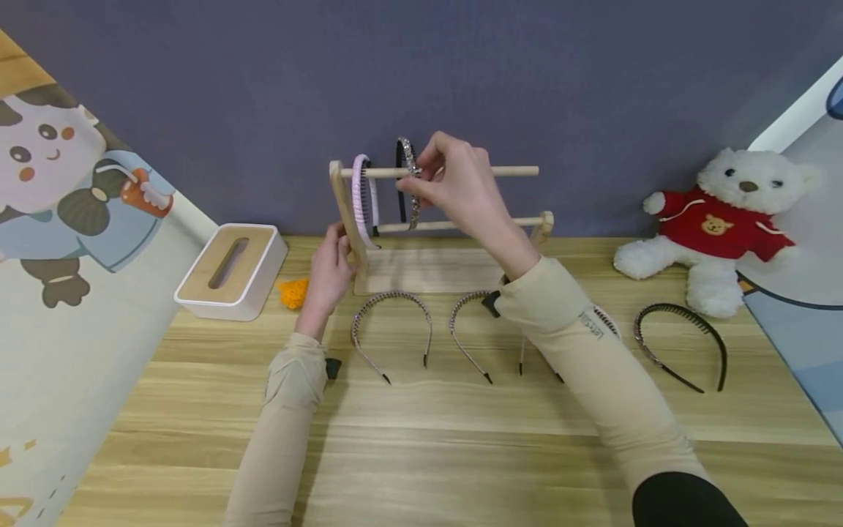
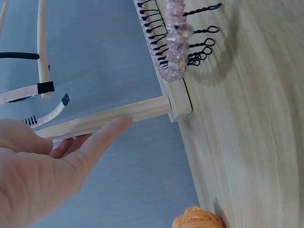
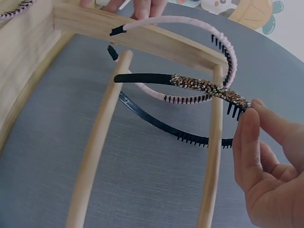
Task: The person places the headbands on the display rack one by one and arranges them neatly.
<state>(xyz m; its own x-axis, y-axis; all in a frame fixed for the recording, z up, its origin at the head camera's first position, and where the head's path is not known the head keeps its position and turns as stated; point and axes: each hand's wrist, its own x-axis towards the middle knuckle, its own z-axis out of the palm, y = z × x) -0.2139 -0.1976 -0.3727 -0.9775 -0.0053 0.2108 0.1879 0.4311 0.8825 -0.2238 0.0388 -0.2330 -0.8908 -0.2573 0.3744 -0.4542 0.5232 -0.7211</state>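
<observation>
My right hand (image 1: 464, 187) pinches a black toothed headband (image 3: 204, 85) covered in glittering stones, between thumb and fingers. This headband hangs around the upper rod of a wooden headband rack (image 1: 428, 271), and in the right wrist view one end lies at the other rod. Left of it on the same rod hangs a pink headband (image 1: 359, 197), apart from the black one. My left hand (image 1: 329, 274) holds the rack's left upright (image 2: 109, 116), thumb along one side and fingers behind. Part of the rack is hidden behind the right forearm.
Several headbands lie in front of the rack, including a pink one (image 1: 391, 295) and a black one (image 1: 685, 311). A tissue box (image 1: 230, 271) and an orange item (image 1: 293, 293) are at the left. A white teddy bear (image 1: 718, 227) sits at right. A dark wall stands behind.
</observation>
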